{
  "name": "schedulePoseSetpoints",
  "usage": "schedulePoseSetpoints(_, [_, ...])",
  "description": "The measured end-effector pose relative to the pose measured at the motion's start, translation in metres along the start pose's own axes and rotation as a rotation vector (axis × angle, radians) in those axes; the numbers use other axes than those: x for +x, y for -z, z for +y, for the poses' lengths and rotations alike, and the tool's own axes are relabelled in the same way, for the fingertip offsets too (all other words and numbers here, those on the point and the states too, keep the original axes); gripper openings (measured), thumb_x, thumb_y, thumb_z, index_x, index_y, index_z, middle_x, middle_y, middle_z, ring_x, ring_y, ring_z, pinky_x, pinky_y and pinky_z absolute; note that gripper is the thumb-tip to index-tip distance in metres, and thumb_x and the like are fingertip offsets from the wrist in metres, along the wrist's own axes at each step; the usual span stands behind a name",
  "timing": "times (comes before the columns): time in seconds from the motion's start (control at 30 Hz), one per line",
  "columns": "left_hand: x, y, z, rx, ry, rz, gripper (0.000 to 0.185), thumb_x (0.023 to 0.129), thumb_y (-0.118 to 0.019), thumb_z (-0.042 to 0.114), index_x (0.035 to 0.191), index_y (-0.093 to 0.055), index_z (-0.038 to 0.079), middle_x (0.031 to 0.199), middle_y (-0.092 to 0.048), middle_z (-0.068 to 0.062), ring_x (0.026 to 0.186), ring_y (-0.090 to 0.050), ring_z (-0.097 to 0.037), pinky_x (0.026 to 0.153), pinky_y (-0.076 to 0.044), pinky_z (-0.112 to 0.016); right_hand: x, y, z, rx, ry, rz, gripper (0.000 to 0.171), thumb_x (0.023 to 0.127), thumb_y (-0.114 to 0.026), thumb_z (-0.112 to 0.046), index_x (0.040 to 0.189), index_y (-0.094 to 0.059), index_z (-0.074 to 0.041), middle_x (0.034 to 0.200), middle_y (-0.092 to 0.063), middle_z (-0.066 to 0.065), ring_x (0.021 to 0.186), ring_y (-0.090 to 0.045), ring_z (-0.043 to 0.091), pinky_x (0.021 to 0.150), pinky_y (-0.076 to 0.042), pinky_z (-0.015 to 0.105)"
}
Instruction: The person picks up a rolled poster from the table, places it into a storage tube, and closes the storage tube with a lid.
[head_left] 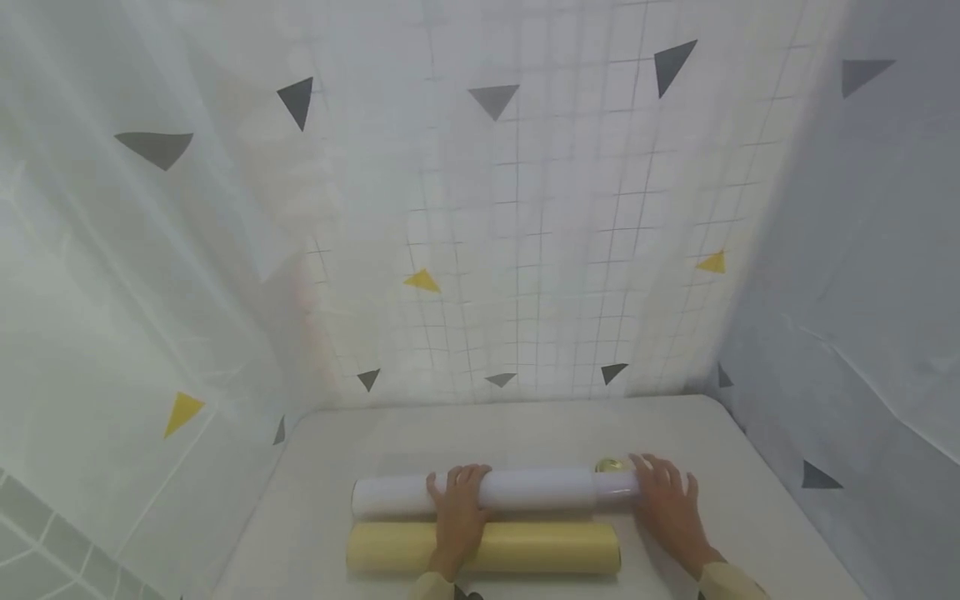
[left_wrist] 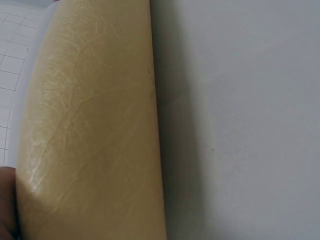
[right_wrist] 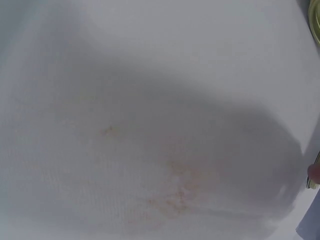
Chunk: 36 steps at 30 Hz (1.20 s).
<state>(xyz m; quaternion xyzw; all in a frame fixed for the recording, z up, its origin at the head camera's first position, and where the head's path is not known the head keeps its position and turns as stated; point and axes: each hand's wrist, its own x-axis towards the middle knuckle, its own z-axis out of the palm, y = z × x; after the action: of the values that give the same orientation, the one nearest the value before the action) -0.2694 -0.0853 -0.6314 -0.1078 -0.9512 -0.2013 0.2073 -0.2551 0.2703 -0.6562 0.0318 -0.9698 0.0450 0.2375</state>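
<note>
A white cardboard tube (head_left: 536,488) lies crosswise on the white table, with a narrower, glossy white inner section (head_left: 617,485) showing at its right end. My left hand (head_left: 459,508) grips the tube near its middle, fingers over the top, wrist across a yellow tube (head_left: 551,548) lying in front. At the narrower section's right end, my right hand (head_left: 667,504) holds it; in the right wrist view a fingertip (right_wrist: 314,173) touches a gold-coloured rim. Behind that section rests a round gold lid (head_left: 609,465), partly hidden. The yellow tube (left_wrist: 95,120) fills much of the left wrist view.
The white tabletop (head_left: 450,433) has rounded back corners. Pale sheeting with grey and yellow triangles (head_left: 422,280) hangs behind the table and along both sides. Grey tiles (head_left: 45,517) show at lower left.
</note>
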Motion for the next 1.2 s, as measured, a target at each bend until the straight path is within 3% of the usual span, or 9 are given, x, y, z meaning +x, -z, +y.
schedulePoseSetpoints(0.2, [-0.001,-0.001,0.0,0.005,-0.004,-0.003,0.068,0.064,-0.092,0.019,0.126,-0.066,0.023,0.126,-0.071,0.002,0.124,-0.058,-0.026,0.113,-0.022,-0.075,-0.002,-0.001,0.0,-0.008,-0.079,-0.054,0.067,0.082,-0.082,-0.017,0.139,-0.05,-0.003,0.134,-0.059,0.028,0.122,-0.056,0.05,0.103,-0.037,0.079])
schedulePoseSetpoints(0.47, [-0.003,-0.003,0.0,0.023,0.005,-0.021,0.07,0.064,-0.093,0.023,0.128,-0.064,0.024,0.13,-0.07,0.004,0.127,-0.057,-0.025,0.114,-0.022,-0.075,0.003,0.008,-0.003,0.044,-0.086,-0.116,0.051,0.084,-0.08,-0.01,0.129,-0.058,0.0,0.127,-0.063,0.026,0.113,-0.063,0.045,0.095,-0.048,0.067])
schedulePoseSetpoints(0.83, [-0.001,0.001,0.001,0.012,0.021,-0.032,0.068,0.065,-0.092,0.021,0.127,-0.065,0.024,0.13,-0.07,0.003,0.126,-0.057,-0.026,0.115,-0.022,-0.075,0.008,0.006,-0.012,0.137,-0.022,-0.052,0.047,0.082,-0.081,-0.007,0.124,-0.059,-0.001,0.122,-0.066,0.024,0.104,-0.068,0.041,0.089,-0.056,0.06])
schedulePoseSetpoints(0.97, [-0.002,0.001,0.001,0.013,0.024,-0.035,0.068,0.066,-0.092,0.021,0.128,-0.065,0.025,0.131,-0.07,0.004,0.127,-0.057,-0.025,0.116,-0.021,-0.075,0.01,0.005,-0.02,0.174,-0.016,-0.054,0.049,0.081,-0.079,-0.002,0.125,-0.06,0.0,0.125,-0.065,0.025,0.106,-0.068,0.041,0.09,-0.057,0.059])
schedulePoseSetpoints(1.2, [-0.003,0.002,0.002,0.013,0.024,-0.027,0.068,0.066,-0.092,0.021,0.127,-0.065,0.025,0.13,-0.07,0.004,0.126,-0.057,-0.025,0.115,-0.021,-0.075,0.01,0.009,-0.033,0.305,-0.063,-0.138,0.052,0.083,-0.079,-0.004,0.131,-0.058,-0.001,0.134,-0.061,0.025,0.119,-0.064,0.043,0.098,-0.052,0.065])
